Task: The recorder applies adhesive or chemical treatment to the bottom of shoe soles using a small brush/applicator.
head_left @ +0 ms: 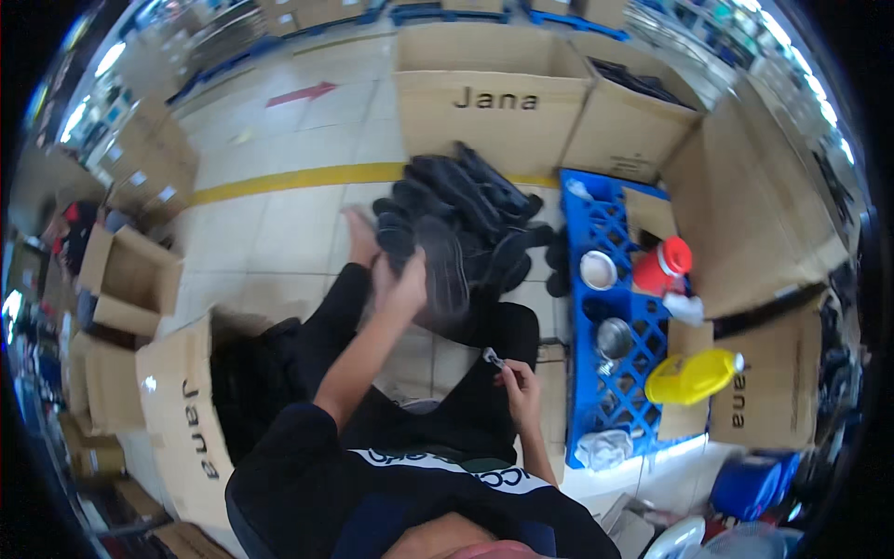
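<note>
My left hand grips a black shoe sole, held over my legs and blurred by motion. Just beyond it, a loose pile of black soles lies on the tiled floor. In my right hand is a small brush-like tool with a pale tip, its fingers closed round the handle. The tool is apart from the sole, above my right thigh.
To the right, a blue plastic pallet carries a white tub, a red container, a metal cup, a yellow jug and a white cloth. Cardboard boxes stand ahead; another, at left, holds black items.
</note>
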